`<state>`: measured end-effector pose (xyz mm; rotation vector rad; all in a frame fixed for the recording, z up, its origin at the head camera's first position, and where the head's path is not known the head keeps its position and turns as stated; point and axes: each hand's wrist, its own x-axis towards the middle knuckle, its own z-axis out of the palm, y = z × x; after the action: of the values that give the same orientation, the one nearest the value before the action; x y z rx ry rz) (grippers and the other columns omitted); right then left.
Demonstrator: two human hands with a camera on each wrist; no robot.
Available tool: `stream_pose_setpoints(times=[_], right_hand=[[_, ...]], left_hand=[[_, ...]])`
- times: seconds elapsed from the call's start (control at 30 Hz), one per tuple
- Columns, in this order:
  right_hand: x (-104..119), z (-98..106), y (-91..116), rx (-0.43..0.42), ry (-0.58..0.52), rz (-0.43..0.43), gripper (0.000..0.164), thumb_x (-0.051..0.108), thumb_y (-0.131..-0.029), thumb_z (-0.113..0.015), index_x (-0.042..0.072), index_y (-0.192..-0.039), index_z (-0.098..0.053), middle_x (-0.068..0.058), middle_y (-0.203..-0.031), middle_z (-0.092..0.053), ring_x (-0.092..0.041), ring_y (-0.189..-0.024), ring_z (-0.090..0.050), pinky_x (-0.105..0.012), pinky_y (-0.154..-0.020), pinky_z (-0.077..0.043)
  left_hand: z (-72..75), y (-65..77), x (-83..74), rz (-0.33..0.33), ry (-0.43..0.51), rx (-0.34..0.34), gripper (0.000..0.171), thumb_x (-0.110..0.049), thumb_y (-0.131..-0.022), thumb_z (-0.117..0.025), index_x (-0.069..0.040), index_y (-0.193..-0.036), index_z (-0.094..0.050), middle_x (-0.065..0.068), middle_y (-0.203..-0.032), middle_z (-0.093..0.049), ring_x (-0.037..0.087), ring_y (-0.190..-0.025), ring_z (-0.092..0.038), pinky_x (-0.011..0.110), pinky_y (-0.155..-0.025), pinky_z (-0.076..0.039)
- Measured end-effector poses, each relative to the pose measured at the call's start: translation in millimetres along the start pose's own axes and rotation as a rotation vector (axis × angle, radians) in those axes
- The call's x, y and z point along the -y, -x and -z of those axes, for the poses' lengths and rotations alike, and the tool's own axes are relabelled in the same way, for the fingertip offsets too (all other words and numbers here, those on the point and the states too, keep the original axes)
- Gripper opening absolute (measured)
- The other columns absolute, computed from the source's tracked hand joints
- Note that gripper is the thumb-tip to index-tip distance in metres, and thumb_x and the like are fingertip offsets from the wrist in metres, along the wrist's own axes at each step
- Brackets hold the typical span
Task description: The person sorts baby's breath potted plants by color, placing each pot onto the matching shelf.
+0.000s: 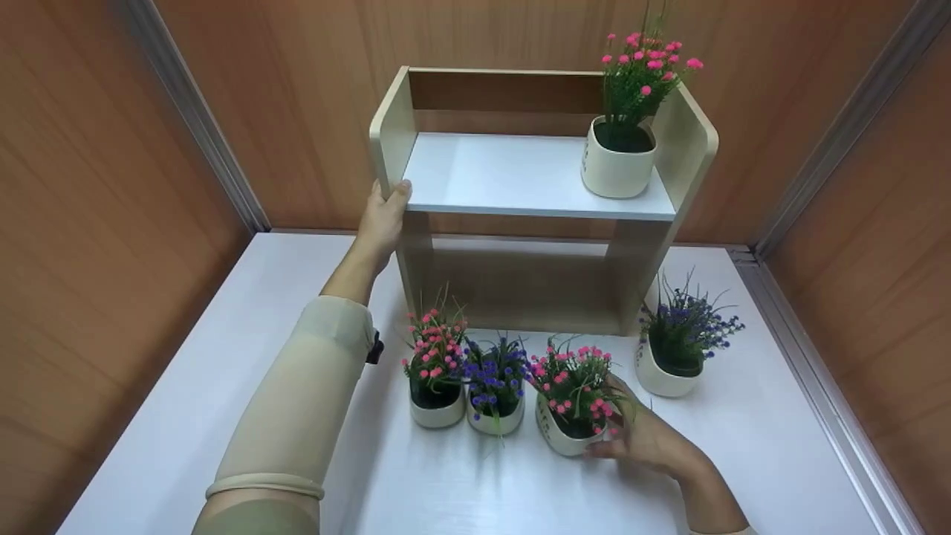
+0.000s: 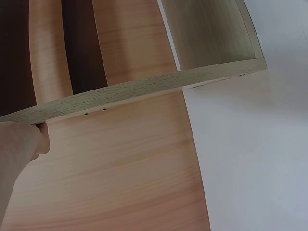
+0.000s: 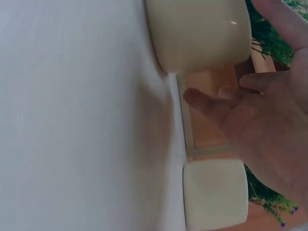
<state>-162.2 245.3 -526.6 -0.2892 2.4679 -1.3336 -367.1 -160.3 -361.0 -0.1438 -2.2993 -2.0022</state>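
My left hand (image 1: 383, 217) grips the left side panel of a small two-tier wooden shelf (image 1: 392, 137), thumb on the panel's front edge. In the left wrist view the fingers (image 2: 43, 139) go behind that panel. My right hand (image 1: 654, 438) is at the right side of a white pot of pink flowers (image 1: 570, 438) on the white table. Its fingers (image 3: 207, 103) are spread and loosely bent beside the pot's wall in the right wrist view, not closed round it.
Left of that pot stand a pot of pink flowers (image 1: 437, 412) and one of purple flowers (image 1: 496, 422), side by side. Another purple-flowered pot (image 1: 669, 379) stands by the shelf's right side. On the upper board (image 1: 498, 171), a pink-flowered pot (image 1: 618, 167) sits at the right end. Wooden walls enclose the table.
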Motion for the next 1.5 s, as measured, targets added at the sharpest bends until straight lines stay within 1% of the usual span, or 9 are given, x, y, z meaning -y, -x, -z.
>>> stream_pose_setpoints(times=[0.1, 0.23, 0.33, 0.43, 0.57, 0.77, 1.0, 1.23, 1.5], right_hand=[[1, -3, -4, -0.021, 0.072, 0.062, 0.121, 0.039, -0.067, -0.093, 0.01, -0.159, -0.021, -0.017, -0.163, -0.032, -0.042, -0.149, -0.034, -0.059, -0.121, -0.027], [0, -8, -4, -0.015, 0.071, 0.104, 0.099, 0.039, -0.071, -0.091, 0.007, -0.149, -0.04, -0.015, -0.15, -0.051, -0.039, -0.142, -0.045, -0.059, -0.118, -0.034], [1, -10, -2, -0.024, 0.066, 0.071, 0.091, 0.038, -0.071, -0.091, 0.004, -0.142, -0.047, -0.016, -0.142, -0.058, -0.041, -0.136, -0.052, -0.06, -0.114, -0.039], [3, -10, -1, -0.041, 0.079, 0.018, 0.093, 0.038, -0.07, -0.092, 0.002, -0.142, -0.047, -0.019, -0.142, -0.058, -0.042, -0.134, -0.053, -0.059, -0.113, -0.041], [4, -9, -2, -0.037, 0.087, 0.015, 0.089, 0.038, -0.07, -0.091, 0.005, -0.141, -0.049, -0.017, -0.141, -0.06, -0.041, -0.134, -0.054, -0.059, -0.112, -0.042], [3, -6, -1, -0.065, 0.097, -0.03, 0.093, 0.039, -0.07, -0.091, 0.005, -0.144, -0.046, -0.019, -0.146, -0.054, -0.043, -0.139, -0.048, -0.061, -0.116, -0.036], [4, 4, 1, -0.101, -0.009, -0.076, 0.102, 0.04, -0.073, -0.089, 0.011, -0.154, -0.035, -0.017, -0.155, -0.046, -0.041, -0.145, -0.041, -0.063, -0.12, -0.029], [14, 20, 9, -0.128, -0.119, -0.038, 0.097, 0.031, -0.079, -0.087, 0.014, -0.156, -0.032, -0.013, -0.16, -0.038, -0.037, -0.149, -0.035, -0.062, -0.123, -0.024], [41, 36, 15, -0.19, -0.061, -0.004, 0.104, 0.039, -0.08, -0.085, 0.018, -0.16, -0.021, -0.014, -0.164, -0.031, -0.039, -0.153, -0.027, -0.067, -0.12, -0.023]], left_hand=[[-0.6, 1.1, 0.1, -0.01, -0.003, 0.001, 0.067, -0.048, -0.106, -0.041, -0.018, -0.16, -0.016, 0.008, -0.167, -0.022, 0.026, -0.158, -0.013, 0.047, -0.13, -0.009], [-2.6, 1.8, 0.7, -0.011, -0.009, -0.012, 0.066, -0.048, -0.106, -0.042, -0.018, -0.159, -0.017, 0.008, -0.166, -0.024, 0.027, -0.158, -0.015, 0.049, -0.13, -0.01], [-4.3, 1.2, 0.7, -0.01, -0.008, -0.016, 0.065, -0.047, -0.106, -0.042, -0.018, -0.159, -0.019, 0.009, -0.165, -0.027, 0.028, -0.157, -0.018, 0.05, -0.13, -0.011], [-5.2, 0.8, -0.1, -0.008, 0.001, -0.015, 0.065, -0.047, -0.105, -0.043, -0.017, -0.159, -0.02, 0.01, -0.165, -0.027, 0.028, -0.157, -0.018, 0.05, -0.13, -0.01], [-5.3, 0.7, -1.6, 0.002, 0.011, -0.017, 0.066, -0.047, -0.105, -0.044, -0.018, -0.159, -0.02, 0.009, -0.166, -0.025, 0.027, -0.158, -0.015, 0.048, -0.13, -0.01], [-6.3, 1.4, -2.7, 0.023, 0.005, -0.033, 0.067, -0.048, -0.105, -0.044, -0.021, -0.16, -0.018, 0.006, -0.168, -0.022, 0.026, -0.159, -0.014, 0.047, -0.13, -0.011], [-6.0, 2.3, -3.7, 0.019, 0.001, -0.016, 0.072, -0.05, -0.105, -0.043, -0.018, -0.161, -0.012, 0.007, -0.169, -0.017, 0.028, -0.159, -0.01, 0.048, -0.131, -0.008], [-13.6, -1.4, -8.6, 0.007, 0.001, -0.011, 0.067, -0.047, -0.105, -0.043, -0.019, -0.16, -0.016, 0.008, -0.167, -0.023, 0.027, -0.158, -0.016, 0.047, -0.13, -0.011], [-15.7, -4.4, -8.3, 0.038, -0.013, -0.011, 0.078, -0.05, -0.105, -0.044, -0.014, -0.162, -0.005, 0.008, -0.171, -0.011, 0.026, -0.16, -0.005, 0.044, -0.131, -0.006]])
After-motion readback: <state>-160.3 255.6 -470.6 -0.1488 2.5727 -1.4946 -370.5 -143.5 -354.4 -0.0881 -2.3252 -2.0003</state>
